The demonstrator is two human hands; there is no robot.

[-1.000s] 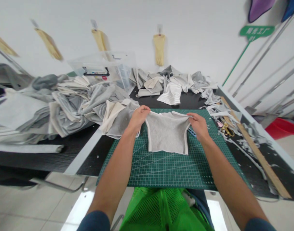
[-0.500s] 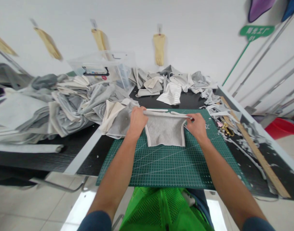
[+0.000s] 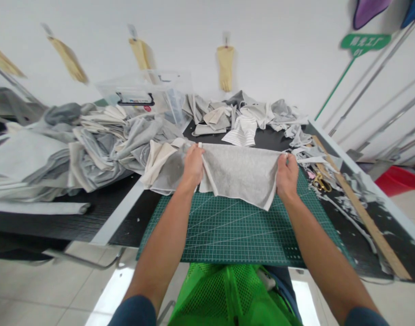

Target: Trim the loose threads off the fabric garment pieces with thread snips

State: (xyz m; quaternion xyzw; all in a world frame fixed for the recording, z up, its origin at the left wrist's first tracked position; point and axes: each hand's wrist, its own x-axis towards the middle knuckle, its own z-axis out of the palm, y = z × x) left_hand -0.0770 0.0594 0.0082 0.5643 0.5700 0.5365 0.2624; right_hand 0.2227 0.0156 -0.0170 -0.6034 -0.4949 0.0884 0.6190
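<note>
A grey cloth (image 3: 243,174) with pale edges is stretched between my two hands above the green cutting mat (image 3: 234,235). My left hand (image 3: 194,165) is closed on its upper left corner. The upper right corner is gripped by my right hand (image 3: 287,176), thumb on top. From there the cloth hangs down, its lower right corner lowest and its left edge folded inward. Just left of my left hand lies a grey and cream cloth (image 3: 170,167), at the near end of a large heap of grey fabric (image 3: 102,145).
Behind the mat lie crumpled scraps (image 3: 255,113) and a striped cloth (image 3: 241,131). A clear plastic box (image 3: 136,93) stands at the back left. On the right are gold-handled scissors (image 3: 321,183), a long wooden ruler (image 3: 360,208) and fabric trimmings; a red bucket (image 3: 398,181) is beyond the table.
The cloth's top edge, rolled over half a second ago, is now raised and pulled wider. My right hand has moved right and slightly up; my left hand has shifted only a little.
</note>
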